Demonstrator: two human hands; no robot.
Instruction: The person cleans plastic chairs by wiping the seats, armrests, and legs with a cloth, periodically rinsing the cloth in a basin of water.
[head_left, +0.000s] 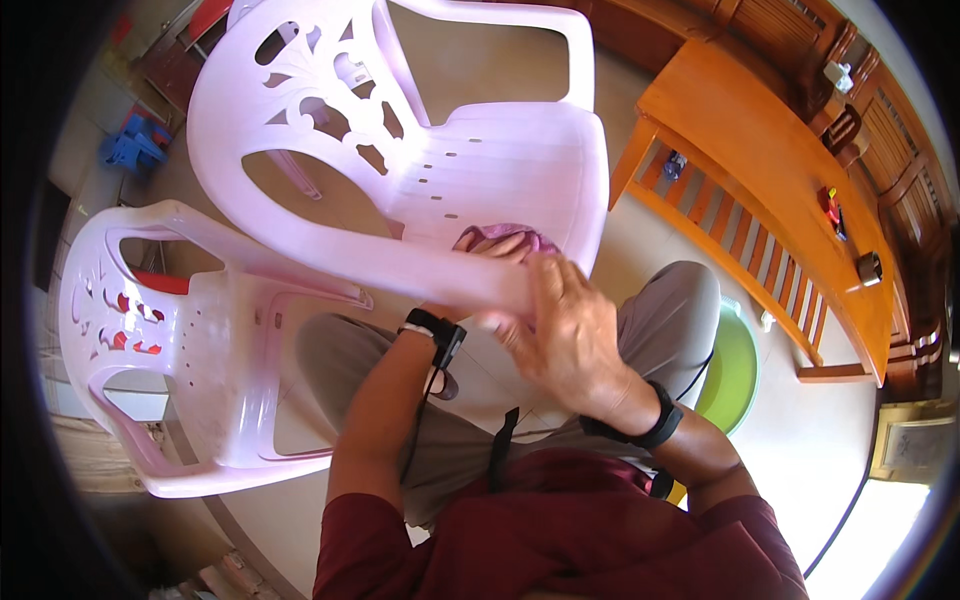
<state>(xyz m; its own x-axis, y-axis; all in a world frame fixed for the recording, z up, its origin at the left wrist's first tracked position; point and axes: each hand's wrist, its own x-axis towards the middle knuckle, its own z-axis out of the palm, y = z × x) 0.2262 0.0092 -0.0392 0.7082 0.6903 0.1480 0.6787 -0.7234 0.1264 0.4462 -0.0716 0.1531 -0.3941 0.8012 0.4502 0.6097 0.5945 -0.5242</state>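
A pale pink plastic armchair (517, 165) with a cut-out floral backrest stands before me. Its near armrest (420, 270) crosses in front of my body. My right hand (577, 330) grips the front end of that armrest, thumb on the near side and fingers over the top. From below, my left arm passes behind the armrest. My left hand (499, 244) shows only its fingers beyond it, curled on a purple cloth (536, 240) against the armrest's inner side. The armrest hides the palm and part of the cloth.
A second pink plastic chair (217, 360) stands close on the left. To the right are a green basin (727, 367) and an orange wooden table (750, 135) with a slatted lower shelf. Blue plastic stools (135, 146) stand at far left. A cable (844, 525) runs along the right.
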